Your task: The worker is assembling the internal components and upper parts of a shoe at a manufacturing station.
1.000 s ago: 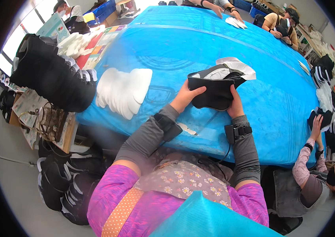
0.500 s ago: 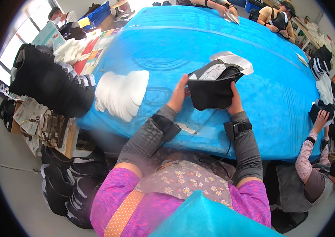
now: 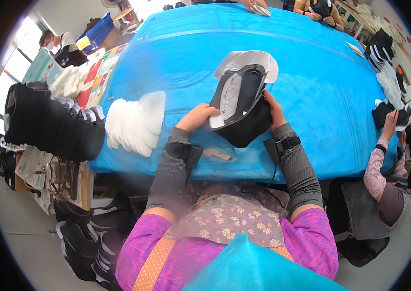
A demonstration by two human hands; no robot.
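A black shoe upper [image 3: 246, 130] is held above the blue-covered table [image 3: 181, 63], its opening turned up toward me. Grey-white lining shows inside it, and a whitish flap [image 3: 232, 59] flares out at its far end. My left hand [image 3: 198, 117] pinches the near left rim, with the thumb over the edge. Around the right side curls my right hand [image 3: 276, 110], its fingers partly hidden behind the upper. Left of my left hand lies a fanned stack of white insole-shaped sheets [image 3: 133, 122].
A long row of nested black uppers [image 3: 45, 123] stands at the table's left edge. More black shoe parts [image 3: 82, 242] hang low at left. A co-worker [image 3: 389, 194] handles a black piece at right; others work at the far side.
The upper has tipped so its opening faces me more, and its flap end now points away. Both hands have shifted left in the picture, and the view has turned slightly.
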